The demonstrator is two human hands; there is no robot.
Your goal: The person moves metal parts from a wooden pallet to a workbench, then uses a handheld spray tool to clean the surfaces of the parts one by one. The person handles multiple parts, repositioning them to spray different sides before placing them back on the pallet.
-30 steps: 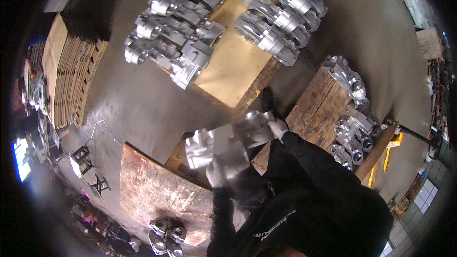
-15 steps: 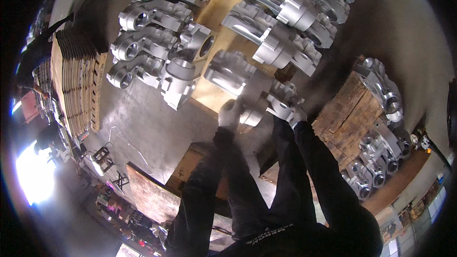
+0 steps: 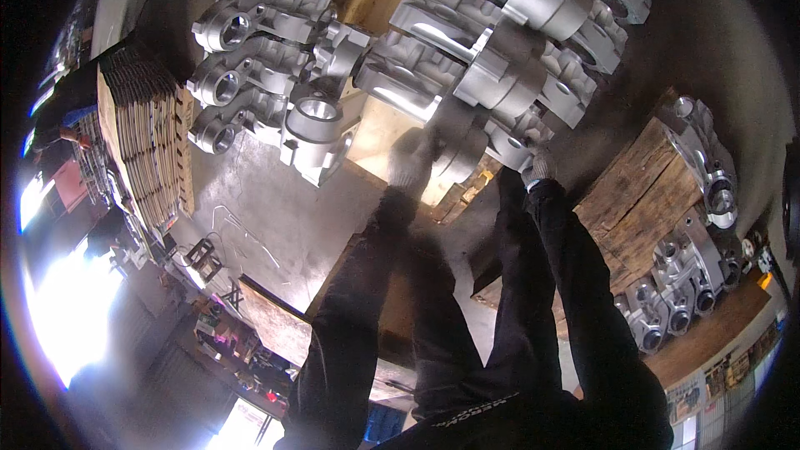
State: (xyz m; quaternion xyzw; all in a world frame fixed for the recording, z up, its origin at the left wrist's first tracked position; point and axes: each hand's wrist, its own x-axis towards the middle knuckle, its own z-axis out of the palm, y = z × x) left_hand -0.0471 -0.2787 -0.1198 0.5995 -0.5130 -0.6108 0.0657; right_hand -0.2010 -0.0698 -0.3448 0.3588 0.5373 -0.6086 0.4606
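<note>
Two hands (image 3: 410, 160) (image 3: 540, 165) on casting (image 3: 460, 148), near pallet edge (image 3: 463, 198)

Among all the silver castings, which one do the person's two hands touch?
The casting at the near end of the pallet's right row, between the left hand and the right hand; neither hand touches the others.

A hand could pass over the near edge of the pale board-topped wooden pallet (image 3: 373, 138), between silver ring-ended metal castings (image 3: 313, 127) and the left hand (image 3: 410, 158); a silver cylinder-bodied metal casting (image 3: 458, 152) blocks the near-right corner.
</note>
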